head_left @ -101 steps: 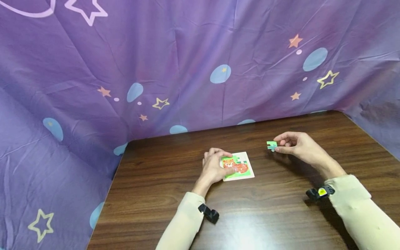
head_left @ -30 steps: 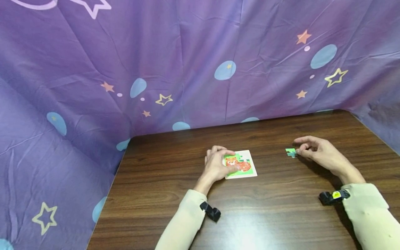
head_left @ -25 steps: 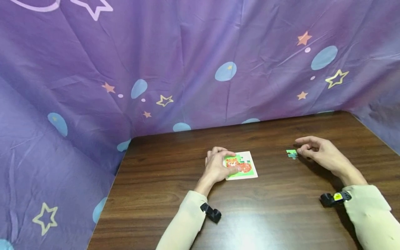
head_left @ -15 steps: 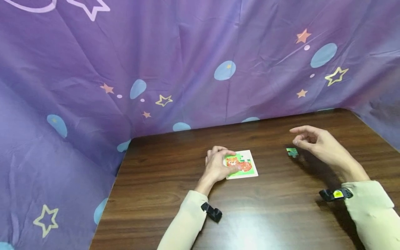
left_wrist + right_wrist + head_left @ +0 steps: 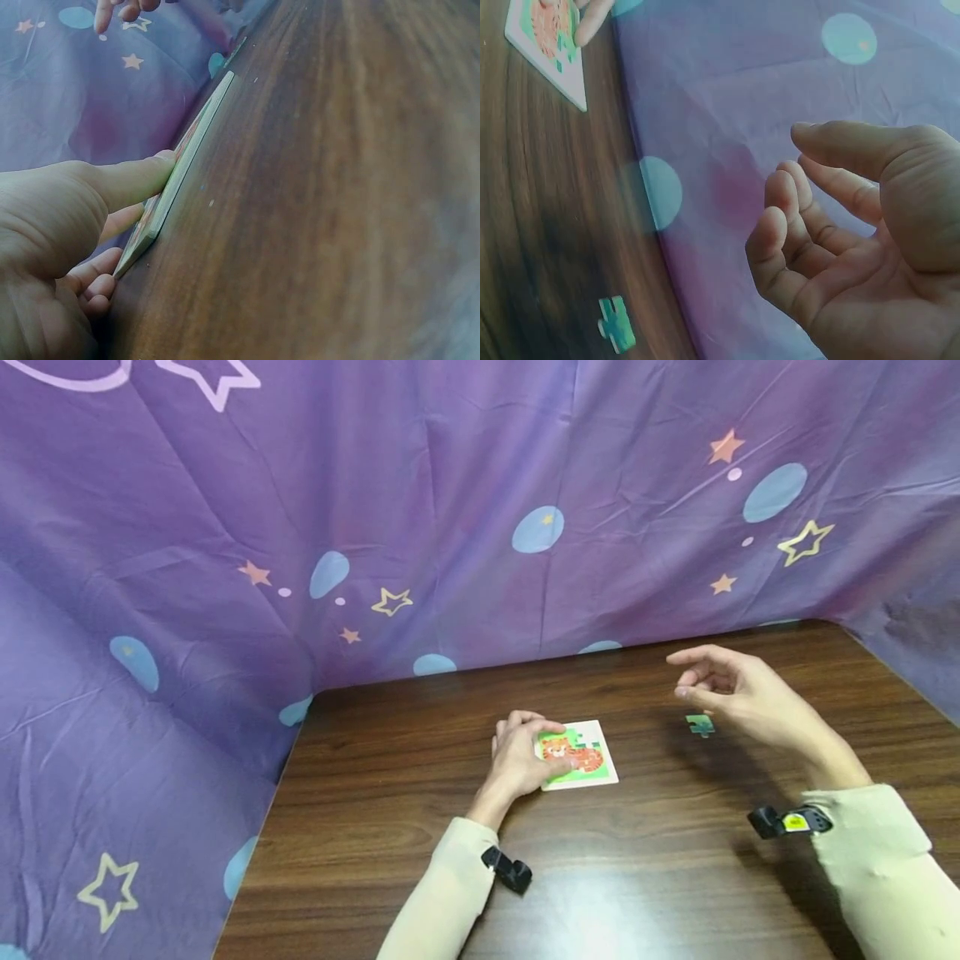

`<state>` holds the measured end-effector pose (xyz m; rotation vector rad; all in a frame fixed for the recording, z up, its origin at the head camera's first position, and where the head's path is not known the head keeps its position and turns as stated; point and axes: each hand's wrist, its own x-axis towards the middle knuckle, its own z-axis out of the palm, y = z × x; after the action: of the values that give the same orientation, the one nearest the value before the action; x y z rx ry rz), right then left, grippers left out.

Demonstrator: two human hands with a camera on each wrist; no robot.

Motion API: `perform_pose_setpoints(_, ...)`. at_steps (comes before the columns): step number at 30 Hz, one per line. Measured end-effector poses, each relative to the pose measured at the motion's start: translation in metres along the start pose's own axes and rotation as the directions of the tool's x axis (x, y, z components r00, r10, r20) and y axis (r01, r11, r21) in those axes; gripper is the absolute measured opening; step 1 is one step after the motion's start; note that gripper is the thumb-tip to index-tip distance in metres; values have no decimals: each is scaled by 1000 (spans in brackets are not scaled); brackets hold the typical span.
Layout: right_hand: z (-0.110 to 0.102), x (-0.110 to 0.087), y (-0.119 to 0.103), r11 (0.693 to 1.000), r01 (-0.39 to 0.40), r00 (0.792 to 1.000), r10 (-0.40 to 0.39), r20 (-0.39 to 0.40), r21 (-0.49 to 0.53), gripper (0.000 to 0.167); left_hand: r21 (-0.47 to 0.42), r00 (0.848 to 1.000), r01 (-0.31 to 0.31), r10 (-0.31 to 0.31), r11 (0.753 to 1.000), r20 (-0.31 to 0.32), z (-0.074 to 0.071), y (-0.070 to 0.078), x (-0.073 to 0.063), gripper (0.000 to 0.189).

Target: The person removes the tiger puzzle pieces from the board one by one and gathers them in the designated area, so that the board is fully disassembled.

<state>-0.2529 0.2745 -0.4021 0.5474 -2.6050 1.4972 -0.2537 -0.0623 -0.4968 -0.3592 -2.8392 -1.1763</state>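
Note:
A square jigsaw puzzle (image 5: 581, 782) with a white border lies on the table, showing an orange tiger on green and a white gap near its upper right. My left hand (image 5: 519, 760) holds it at the left side, thumb over the picture and the other fingers along the left and far edges. In the left wrist view, the thumb (image 5: 142, 180) rests on the board's near side. A loose green jigsaw piece (image 5: 701, 725) lies to the right on the wood. Above and beyond this piece, my right hand (image 5: 750, 697) hovers with loosely bent fingers and nothing in them.
The dark wooden table (image 5: 390, 810) meets a purple cloth backdrop (image 5: 465, 527) with stars and blue ovals at its back and left. Black wrist cameras sit on the left wrist (image 5: 507, 870) and right wrist (image 5: 787, 821).
My right hand carried the green jigsaw piece rightward, set it down and let go. It has since risen and shifted back left. My left hand has stayed on the puzzle.

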Motion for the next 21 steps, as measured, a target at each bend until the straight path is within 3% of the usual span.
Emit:
perform_pose_setpoints(12, 51, 8, 1, 984, -37, 994, 18, 108, 172, 48, -42, 1000, 3, -3, 999, -6, 2, -4, 0, 54)
perform_pose_setpoints(21, 83, 11, 13, 969, -115, 973, 65, 221, 219, 55, -38, 1000, -8, 7, 999, -12, 4, -4, 2, 54)
